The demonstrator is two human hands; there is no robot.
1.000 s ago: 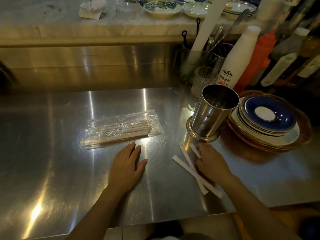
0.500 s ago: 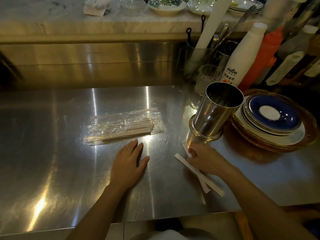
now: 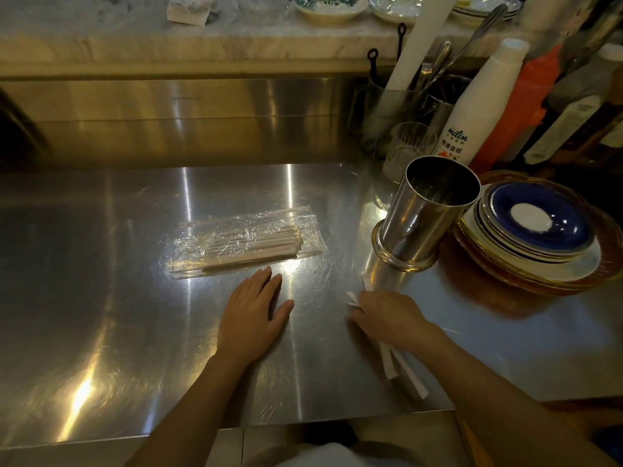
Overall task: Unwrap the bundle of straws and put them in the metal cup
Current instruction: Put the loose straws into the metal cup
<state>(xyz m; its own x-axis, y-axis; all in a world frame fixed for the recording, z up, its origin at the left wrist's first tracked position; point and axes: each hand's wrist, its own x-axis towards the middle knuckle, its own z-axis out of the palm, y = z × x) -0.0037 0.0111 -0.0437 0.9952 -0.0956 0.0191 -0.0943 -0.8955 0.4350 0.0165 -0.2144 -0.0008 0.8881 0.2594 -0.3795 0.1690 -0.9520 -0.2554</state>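
Right hand [image 3: 392,320] grips white paper-wrapped straws [image 3: 394,365]; left hand [image 3: 253,315] lies flat, open beside the film-wrapped bundle [image 3: 242,244].

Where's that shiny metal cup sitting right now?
In the head view, the metal cup stands right of centre on the steel counter, beside the stack of plates and just beyond the right hand.
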